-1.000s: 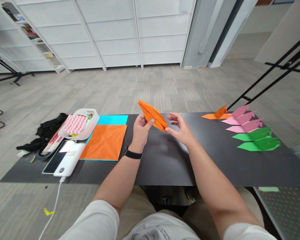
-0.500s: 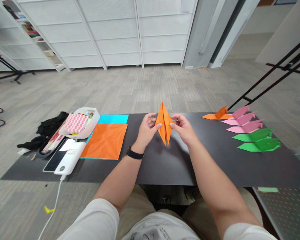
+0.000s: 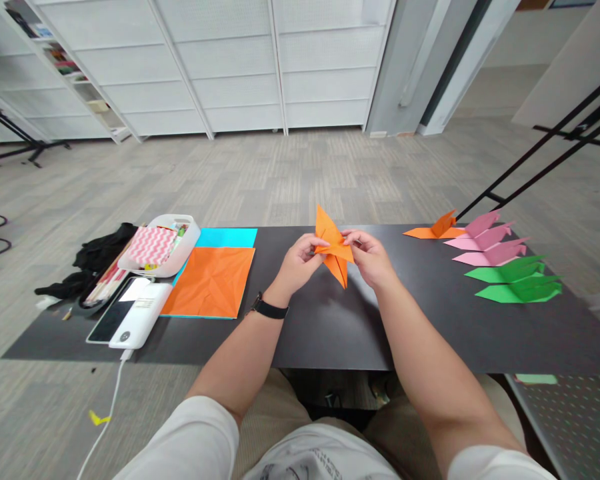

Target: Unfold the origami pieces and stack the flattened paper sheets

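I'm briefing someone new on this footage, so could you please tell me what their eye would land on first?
First, the orange folded paper model held up over the middle of the black table, pinched between the left hand and right hand. Next, the row of finished paper models at the right: an orange one, pink ones, green ones. At the left lies an orange paper sheet on a cyan one.
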Demonstrator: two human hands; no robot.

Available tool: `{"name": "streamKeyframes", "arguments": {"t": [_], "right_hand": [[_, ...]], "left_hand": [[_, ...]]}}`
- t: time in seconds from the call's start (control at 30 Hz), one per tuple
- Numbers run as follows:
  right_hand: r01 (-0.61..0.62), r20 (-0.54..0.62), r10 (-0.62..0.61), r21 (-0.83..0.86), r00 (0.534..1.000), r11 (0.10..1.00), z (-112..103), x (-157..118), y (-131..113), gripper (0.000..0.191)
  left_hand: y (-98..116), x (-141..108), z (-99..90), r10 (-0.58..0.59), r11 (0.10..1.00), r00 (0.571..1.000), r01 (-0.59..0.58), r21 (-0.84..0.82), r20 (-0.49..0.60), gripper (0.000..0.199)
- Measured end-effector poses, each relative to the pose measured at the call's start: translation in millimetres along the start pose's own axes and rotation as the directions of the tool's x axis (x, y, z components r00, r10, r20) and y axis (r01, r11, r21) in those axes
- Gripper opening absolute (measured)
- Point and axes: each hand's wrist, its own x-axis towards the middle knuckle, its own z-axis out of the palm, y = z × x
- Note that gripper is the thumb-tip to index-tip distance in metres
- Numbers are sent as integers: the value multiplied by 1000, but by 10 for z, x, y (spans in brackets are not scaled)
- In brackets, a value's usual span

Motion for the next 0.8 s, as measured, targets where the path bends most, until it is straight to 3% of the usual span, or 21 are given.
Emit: {"name": "streamKeyframes", "arguments": {"t": [0.1,0.23,0.37,0.47,0.57,0.67,0.8], "right_hand": [[29,-22,-28,4,999,1000,-4,2,2,25],[63,-7,-64,-66,998,996,-6,-10,2,16],[81,11,-81,-115,997,990,-6,-28,-11,17],[187,51,-180,-233,982,954,-3,-40,-17,30],[288,90,-274,-340,957,895,6,-49,-20,24],[328,82,-322,-369,943,870,13,-52,-30,9],[394,97,-391,-411,915,822,11,-54,-57,6]], "left_hand": [[2,-16,-23,8,999,1000,-9,45,21,18],[-48,-12,-22,-3,998,997,8,65,-78,23],[-82,-4,-6,100,987,988,-84,135,-115,38],[-49,-24,-18,249,919,966,-213,332,-70,33],[5,-54,-29,361,800,933,-306,517,-6,32],[32,-68,-24,383,739,924,-310,599,7,36],[21,-50,-12,347,751,938,-270,602,-12,44]]}}
